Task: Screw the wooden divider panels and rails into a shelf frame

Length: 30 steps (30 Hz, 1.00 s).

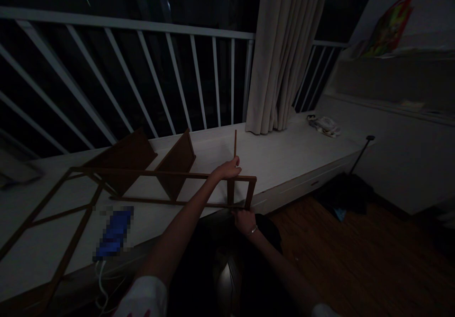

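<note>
A brown wooden shelf rack (209, 175) lies on its side across a white window seat (213, 149). Two of its boards, a larger board (124, 163) and a smaller board (178, 164), stand up between the rails. Near the rack's right end a third board (235, 142) is seen almost edge-on. My left hand (228, 169) reaches over the upper rail, its fingers closed around this third board. Below it, my right hand (245, 221) is curled against the lower rail by the end corner. Whatever its fingers hold is hidden in the dim light.
A phone-like blurred blue object (114, 234) with a white cable (102, 284) lies at the left. Behind the seat are a white railing (199, 77) and a beige curtain (280, 56). Crumpled cloth (325, 126) lies farther right; a dark bag-like heap (343, 196) is on the wooden floor (341, 260).
</note>
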Available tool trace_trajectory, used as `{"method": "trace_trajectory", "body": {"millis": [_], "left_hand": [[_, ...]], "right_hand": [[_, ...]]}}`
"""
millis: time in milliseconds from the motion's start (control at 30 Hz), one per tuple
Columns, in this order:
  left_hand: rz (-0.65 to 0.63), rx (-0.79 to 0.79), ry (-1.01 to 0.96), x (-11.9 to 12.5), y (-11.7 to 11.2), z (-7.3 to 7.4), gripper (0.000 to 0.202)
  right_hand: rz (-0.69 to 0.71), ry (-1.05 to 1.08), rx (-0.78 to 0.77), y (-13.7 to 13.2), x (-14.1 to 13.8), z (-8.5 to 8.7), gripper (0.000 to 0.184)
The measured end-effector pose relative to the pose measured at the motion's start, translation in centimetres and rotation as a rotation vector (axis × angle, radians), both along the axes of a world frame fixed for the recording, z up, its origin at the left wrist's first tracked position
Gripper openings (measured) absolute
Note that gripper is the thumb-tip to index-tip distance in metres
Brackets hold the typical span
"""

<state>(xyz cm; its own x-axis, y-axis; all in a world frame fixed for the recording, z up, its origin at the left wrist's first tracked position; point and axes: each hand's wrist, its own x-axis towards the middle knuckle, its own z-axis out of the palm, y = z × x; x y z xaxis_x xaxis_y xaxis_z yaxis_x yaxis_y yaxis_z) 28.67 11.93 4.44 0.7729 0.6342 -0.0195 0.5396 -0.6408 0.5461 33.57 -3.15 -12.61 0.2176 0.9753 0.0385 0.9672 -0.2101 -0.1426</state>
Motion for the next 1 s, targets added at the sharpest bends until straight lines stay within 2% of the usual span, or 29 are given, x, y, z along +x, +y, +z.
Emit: {"method": "trace_trajectory", "body": {"millis": [200,500,667,833,1000], "left_hand": [[0.014,-0.012,0.010,0.0,-0.2,0.2,0.023],[0.002,0.012,0.024,0.0,-0.2,0.2,0.025],[-0.010,0.018,0.002,-0.1,-0.1,0.1,0.025],[0.002,0.011,0.008,0.0,-0.2,0.1,0.025],[0.007,0.006,0.021,0.0,-0.2,0.2,0.027]], "right_hand": [[0.032,0.016,0.062,0.0,0.2,0.3,0.032],[0.046,0.013,-0.013,-0.2,-0.1,1.7,0.031],[0.076,-0.005,0.001,-0.3,-0.1,2.2,0.027],[0.099,-0.025,0.051,-0.4,0.0,1.9,0.026],[0.066,-0.008,-0.026,-0.2,0.0,1.0,0.023]]}}
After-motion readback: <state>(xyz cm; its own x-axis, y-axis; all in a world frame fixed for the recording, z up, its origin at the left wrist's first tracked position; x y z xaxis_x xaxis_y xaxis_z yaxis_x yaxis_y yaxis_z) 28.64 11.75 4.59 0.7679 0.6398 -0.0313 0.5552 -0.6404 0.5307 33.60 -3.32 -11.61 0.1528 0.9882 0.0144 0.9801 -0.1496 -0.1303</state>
